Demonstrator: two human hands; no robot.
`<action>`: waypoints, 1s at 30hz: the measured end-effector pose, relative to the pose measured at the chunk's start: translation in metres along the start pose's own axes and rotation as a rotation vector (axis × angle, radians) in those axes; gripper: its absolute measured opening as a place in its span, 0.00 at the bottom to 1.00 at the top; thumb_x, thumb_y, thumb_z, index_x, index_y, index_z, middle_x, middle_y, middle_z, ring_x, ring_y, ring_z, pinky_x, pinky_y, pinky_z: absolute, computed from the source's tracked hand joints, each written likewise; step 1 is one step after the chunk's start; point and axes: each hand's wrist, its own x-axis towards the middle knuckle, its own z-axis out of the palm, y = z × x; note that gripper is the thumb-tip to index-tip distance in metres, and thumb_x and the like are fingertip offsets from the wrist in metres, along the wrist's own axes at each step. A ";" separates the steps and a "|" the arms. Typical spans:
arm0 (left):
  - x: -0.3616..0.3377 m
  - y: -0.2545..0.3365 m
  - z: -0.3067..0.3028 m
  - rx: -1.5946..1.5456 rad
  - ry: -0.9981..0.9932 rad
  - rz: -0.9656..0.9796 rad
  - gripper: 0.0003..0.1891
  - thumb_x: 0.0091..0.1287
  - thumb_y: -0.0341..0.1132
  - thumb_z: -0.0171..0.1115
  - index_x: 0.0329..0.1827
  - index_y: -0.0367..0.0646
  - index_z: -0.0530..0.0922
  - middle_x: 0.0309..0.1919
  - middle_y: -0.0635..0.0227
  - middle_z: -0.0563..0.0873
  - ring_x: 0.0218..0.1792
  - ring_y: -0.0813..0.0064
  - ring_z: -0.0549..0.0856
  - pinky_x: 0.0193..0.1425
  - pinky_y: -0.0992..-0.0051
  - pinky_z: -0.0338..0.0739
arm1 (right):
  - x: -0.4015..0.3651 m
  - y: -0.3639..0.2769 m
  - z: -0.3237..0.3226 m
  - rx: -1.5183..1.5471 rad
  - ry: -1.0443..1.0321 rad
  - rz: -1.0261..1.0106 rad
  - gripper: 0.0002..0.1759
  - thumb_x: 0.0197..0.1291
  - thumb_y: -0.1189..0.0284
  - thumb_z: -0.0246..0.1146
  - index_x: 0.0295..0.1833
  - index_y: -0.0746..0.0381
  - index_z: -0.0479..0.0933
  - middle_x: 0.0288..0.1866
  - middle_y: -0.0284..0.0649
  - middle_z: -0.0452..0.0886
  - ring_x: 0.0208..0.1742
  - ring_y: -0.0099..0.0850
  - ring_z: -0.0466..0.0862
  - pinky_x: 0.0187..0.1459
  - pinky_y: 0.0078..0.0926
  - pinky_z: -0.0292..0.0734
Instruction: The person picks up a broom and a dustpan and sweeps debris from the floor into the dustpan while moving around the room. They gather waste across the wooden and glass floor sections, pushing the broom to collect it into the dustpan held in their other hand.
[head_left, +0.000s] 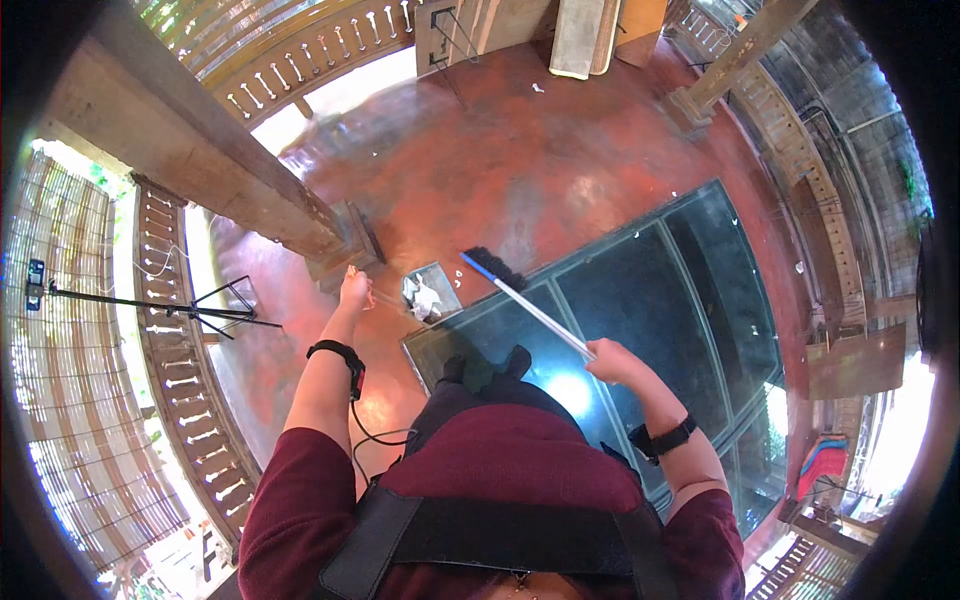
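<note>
My right hand [608, 361] is closed round the pale handle of a broom [540, 316]. The broom's blue head with dark bristles rests on the red floor at the edge of a glass floor panel. Left of the bristles stands a grey dustpan [451, 285] with crumpled white litter [422, 299] in it. A few small white scraps [459, 278] lie between dustpan and broom. My left hand [355, 289] is closed, left of the dustpan, with a bit of something reddish at its fingers that I cannot make out.
A thick wooden post [230, 170] rises at the left, its base close to my left hand. Beyond it stands a black tripod [195, 310] by the railing [190, 380]. The glass panel [640, 290] lies under my feet and to the right. Further scraps dot the floor.
</note>
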 end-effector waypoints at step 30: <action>0.015 -0.031 -0.054 -0.111 0.092 0.083 0.07 0.50 0.37 0.46 0.25 0.43 0.67 0.15 0.68 0.67 0.15 0.72 0.68 0.17 0.68 0.65 | 0.004 -0.024 -0.018 0.045 0.022 0.025 0.16 0.45 0.74 0.56 0.42 0.68 0.72 0.26 0.48 0.77 0.26 0.36 0.80 0.26 0.31 0.74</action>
